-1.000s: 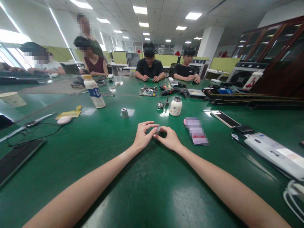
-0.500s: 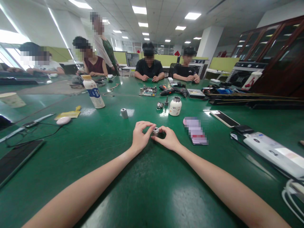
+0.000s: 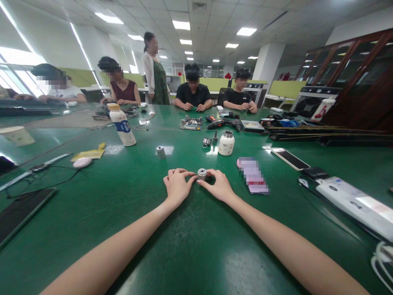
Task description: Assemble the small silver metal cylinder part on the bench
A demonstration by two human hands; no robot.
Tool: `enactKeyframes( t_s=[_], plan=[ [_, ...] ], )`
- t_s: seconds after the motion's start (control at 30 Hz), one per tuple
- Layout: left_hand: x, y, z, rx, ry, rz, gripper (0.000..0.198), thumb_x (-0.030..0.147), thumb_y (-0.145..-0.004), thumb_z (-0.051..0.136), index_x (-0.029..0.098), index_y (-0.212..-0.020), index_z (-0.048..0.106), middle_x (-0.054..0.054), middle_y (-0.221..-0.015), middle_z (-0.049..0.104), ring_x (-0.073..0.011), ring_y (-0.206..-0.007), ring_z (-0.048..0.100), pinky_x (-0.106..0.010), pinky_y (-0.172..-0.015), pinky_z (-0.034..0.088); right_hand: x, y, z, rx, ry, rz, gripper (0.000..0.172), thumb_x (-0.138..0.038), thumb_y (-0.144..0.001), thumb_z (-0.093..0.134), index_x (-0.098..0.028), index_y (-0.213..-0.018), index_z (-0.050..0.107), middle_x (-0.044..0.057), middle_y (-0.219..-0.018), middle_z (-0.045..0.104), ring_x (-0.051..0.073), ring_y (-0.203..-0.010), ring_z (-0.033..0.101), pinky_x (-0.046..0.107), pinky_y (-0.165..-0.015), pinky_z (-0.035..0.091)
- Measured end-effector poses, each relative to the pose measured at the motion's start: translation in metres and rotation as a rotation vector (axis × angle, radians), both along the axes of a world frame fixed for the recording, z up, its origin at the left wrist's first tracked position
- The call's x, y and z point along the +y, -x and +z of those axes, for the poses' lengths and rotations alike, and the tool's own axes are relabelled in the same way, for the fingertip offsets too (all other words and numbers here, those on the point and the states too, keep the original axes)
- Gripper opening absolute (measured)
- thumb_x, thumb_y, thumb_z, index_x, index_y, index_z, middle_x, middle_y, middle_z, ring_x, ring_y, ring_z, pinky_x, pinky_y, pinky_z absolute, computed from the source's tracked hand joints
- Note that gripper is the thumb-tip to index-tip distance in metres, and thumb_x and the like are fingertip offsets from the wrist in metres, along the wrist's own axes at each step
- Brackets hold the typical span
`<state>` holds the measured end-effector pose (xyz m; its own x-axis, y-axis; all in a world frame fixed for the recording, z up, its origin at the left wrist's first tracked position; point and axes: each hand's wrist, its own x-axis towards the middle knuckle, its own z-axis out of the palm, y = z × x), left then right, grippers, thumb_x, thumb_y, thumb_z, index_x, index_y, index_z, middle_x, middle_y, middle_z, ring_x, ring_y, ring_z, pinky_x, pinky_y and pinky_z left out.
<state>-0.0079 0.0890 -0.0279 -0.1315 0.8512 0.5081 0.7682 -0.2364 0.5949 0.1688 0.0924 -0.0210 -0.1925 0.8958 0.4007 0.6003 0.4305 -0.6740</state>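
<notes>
A small silver metal cylinder with dark holes in its top face stands upright on the green table. My right hand grips its right side between thumb and index finger. On the other side, my left hand has its thumb and index fingertips together against the cylinder's left edge, its other fingers bent. Whether those fingertips also pinch something tiny is too small to tell. A second, similar silver cylinder stands apart, farther off to the left.
Ahead are a white jar, a dark bit-like part, a circuit board and a power drill. A phone lies to the right, a bottle and pink mouse to the left. Several people sit across; one person stands.
My left fingers have moved from the cylinder's top down to its left side, uncovering the top face. My right hand stays at the cylinder. The standing person has moved right.
</notes>
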Motion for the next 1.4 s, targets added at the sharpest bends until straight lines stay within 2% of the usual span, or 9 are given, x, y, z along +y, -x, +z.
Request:
enactKeyframes(
  t_s=[0.1,0.17,0.23,0.3,0.43,0.63,0.93,1.17,1.4],
  plan=[
    [-0.003,-0.001,0.011,-0.042,-0.050,0.022,0.019,0.046,-0.081,0.070,0.030,-0.077,0.080,-0.010,-0.092,0.073,-0.0318,-0.101,0.052,-0.051,-0.094,0.037,0.000,0.000,0.000,0.012,0.009,0.005,0.030,-0.039,-0.076,0.080,-0.024,-0.101,0.070,0.004,-0.095,0.074,0.022,-0.093,0.065,0.038,-0.086,0.048],
    [-0.005,-0.003,0.022,-0.093,-0.127,0.022,0.017,0.041,-0.086,0.066,0.030,-0.085,0.079,-0.008,-0.094,0.075,-0.0301,-0.103,0.055,-0.050,-0.096,0.037,-0.001,0.000,0.001,0.011,0.012,0.003,0.030,-0.038,-0.077,0.080,-0.023,-0.101,0.070,0.004,-0.095,0.074,0.022,-0.092,0.065,0.037,-0.085,0.048],
    [-0.007,-0.007,0.032,-0.109,-0.182,-0.085,0.016,0.036,-0.089,0.064,0.029,-0.092,0.078,-0.005,-0.096,0.076,-0.0270,-0.103,0.059,-0.046,-0.098,0.040,-0.001,0.000,0.002,0.002,0.010,0.007,0.030,-0.037,-0.077,0.079,-0.023,-0.103,0.070,0.004,-0.095,0.074,0.022,-0.092,0.065,0.037,-0.085,0.047],
    [-0.009,-0.011,0.038,-0.120,-0.154,-0.174,0.014,0.033,-0.088,0.065,0.027,-0.093,0.077,-0.004,-0.096,0.077,-0.0258,-0.103,0.063,-0.044,-0.098,0.042,-0.001,0.000,0.003,-0.008,0.007,0.022,0.028,-0.036,-0.079,0.078,-0.024,-0.103,0.070,0.003,-0.096,0.074,0.022,-0.092,0.065,0.036,-0.085,0.047],
    [-0.008,-0.016,0.037,-0.184,-0.050,-0.296,0.015,0.033,-0.088,0.064,0.025,-0.091,0.077,-0.003,-0.096,0.078,-0.0229,-0.096,0.068,-0.038,-0.093,0.049,0.000,0.000,0.003,-0.014,0.010,0.033,0.026,-0.036,-0.080,0.076,-0.023,-0.103,0.070,0.003,-0.097,0.074,0.021,-0.093,0.064,0.036,-0.085,0.047],
    [-0.005,-0.017,0.038,-0.259,0.038,-0.273,0.019,0.036,-0.087,0.065,0.024,-0.093,0.078,-0.002,-0.094,0.079,-0.0213,-0.090,0.071,-0.034,-0.087,0.052,0.001,0.000,0.002,-0.032,-0.006,0.048,0.024,-0.037,-0.080,0.076,-0.023,-0.100,0.070,0.003,-0.096,0.074,0.021,-0.090,0.064,0.035,-0.083,0.046],
    [-0.005,-0.012,0.042,-0.061,0.036,-0.313,0.018,0.036,-0.088,0.064,0.027,-0.093,0.078,-0.002,-0.094,0.078,-0.0225,-0.096,0.066,-0.039,-0.092,0.050,0.001,0.000,0.001,-0.019,-0.008,0.039,0.028,-0.038,-0.078,0.078,-0.023,-0.100,0.069,0.004,-0.093,0.073,0.021,-0.090,0.063,0.036,-0.084,0.046],
    [0.000,-0.007,0.037,-0.128,0.067,-0.333,0.022,0.038,-0.091,0.059,0.030,-0.098,0.079,-0.003,-0.116,0.073,-0.0250,-0.117,0.056,-0.046,-0.107,0.042,0.002,0.000,-0.001,-0.008,0.011,0.034,0.030,-0.039,-0.078,0.078,-0.024,-0.101,0.069,0.003,-0.095,0.074,0.022,-0.092,0.063,0.038,-0.085,0.046],
    [-0.001,-0.007,0.036,-0.171,0.033,-0.345,0.015,0.036,-0.085,0.068,0.029,-0.091,0.079,-0.003,-0.106,0.075,-0.0244,-0.112,0.058,-0.046,-0.104,0.044,0.002,0.000,-0.002,0.005,0.004,0.039,0.031,-0.040,-0.076,0.080,-0.023,-0.099,0.068,0.003,-0.094,0.074,0.021,-0.091,0.064,0.038,-0.085,0.046]
  ],
)
